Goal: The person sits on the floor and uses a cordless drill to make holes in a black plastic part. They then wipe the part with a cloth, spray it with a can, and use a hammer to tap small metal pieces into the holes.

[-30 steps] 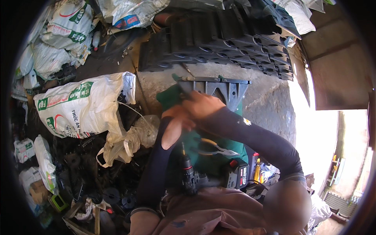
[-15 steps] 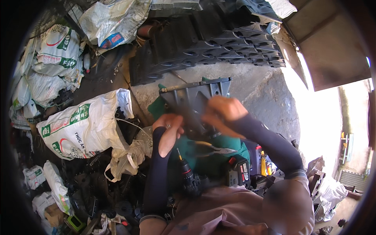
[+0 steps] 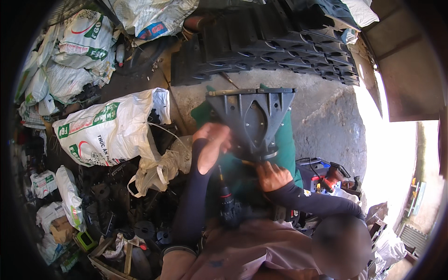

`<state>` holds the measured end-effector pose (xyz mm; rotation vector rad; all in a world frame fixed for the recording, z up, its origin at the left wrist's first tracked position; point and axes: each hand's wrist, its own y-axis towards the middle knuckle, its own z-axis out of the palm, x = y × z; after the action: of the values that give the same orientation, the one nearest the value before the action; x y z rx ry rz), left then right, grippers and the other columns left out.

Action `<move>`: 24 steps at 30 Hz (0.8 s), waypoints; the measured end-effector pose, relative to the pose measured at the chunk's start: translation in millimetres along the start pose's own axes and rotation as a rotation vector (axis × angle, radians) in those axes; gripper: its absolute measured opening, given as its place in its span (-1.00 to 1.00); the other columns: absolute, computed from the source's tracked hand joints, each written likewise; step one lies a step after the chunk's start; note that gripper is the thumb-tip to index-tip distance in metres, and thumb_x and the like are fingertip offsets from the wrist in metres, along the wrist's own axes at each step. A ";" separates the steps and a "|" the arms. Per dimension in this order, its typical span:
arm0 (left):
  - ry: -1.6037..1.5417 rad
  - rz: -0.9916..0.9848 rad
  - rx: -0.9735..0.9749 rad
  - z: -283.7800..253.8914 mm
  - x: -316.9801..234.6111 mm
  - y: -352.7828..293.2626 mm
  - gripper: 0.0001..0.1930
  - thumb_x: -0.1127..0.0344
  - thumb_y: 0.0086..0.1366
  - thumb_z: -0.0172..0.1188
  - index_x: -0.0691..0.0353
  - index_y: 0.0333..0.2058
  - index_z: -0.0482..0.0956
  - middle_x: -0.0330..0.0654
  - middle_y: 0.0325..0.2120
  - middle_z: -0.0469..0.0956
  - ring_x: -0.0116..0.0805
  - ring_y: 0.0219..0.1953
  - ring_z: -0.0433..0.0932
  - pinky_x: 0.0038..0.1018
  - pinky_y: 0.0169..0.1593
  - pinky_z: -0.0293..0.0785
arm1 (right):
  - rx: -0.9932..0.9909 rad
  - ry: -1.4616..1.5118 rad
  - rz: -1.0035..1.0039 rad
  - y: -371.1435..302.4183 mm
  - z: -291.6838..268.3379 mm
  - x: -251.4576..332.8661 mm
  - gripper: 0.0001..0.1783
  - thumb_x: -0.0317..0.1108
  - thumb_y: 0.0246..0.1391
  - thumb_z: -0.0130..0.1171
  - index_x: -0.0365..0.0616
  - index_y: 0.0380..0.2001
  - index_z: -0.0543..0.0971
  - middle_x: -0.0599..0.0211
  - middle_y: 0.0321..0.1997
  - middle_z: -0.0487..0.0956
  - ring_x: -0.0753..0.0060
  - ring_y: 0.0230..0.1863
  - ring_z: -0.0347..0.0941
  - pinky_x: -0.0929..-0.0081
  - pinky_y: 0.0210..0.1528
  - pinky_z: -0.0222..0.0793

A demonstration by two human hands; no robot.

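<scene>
A black triangular bracket (image 3: 254, 122) lies over my green-covered legs (image 3: 285, 135), its wide straight edge away from me and its narrow rounded end toward me. My left hand (image 3: 213, 138) is at the bracket's left side; its fingers are smeared by motion. Below the narrow end my right hand (image 3: 274, 176) has its fingers curled over pliers, of which only a bit of yellow handle (image 3: 248, 162) shows. The jaws are hidden. Between my forearms rests a black cordless drill (image 3: 227, 203), bit pointing away from me.
Several black brackets (image 3: 261, 49) are stacked at the far side. To the left lies a white woven sack (image 3: 105, 130), with more sacks (image 3: 77, 56) behind it. A red and black power tool (image 3: 333, 176) sits right of my right forearm. Dark parts cover the lower left floor.
My right hand has come down from over the bracket to the pliers on my lap. The left hand stays by the bracket's left side. The whole view has shifted slightly.
</scene>
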<state>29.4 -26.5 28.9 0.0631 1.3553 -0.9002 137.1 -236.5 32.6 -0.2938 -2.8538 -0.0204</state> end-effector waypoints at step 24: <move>0.182 0.110 -0.019 -7.8 9.9 -4.7 -0.70 0.49 0.18 0.14 0.37 -0.08 0.50 -0.27 -0.53 0.52 -0.59 -0.60 0.45 -0.65 -0.57 0.31 | -0.461 0.647 -0.259 117.8 -75.7 29.8 -0.70 -0.62 -0.06 0.33 -0.24 -0.21 0.52 0.23 -0.30 0.65 0.38 -0.44 0.63 0.50 -0.39 0.54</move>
<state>19.9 -30.7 20.4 0.2072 1.5139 -0.8041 152.9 -118.3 112.0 0.0077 -2.1883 -0.6943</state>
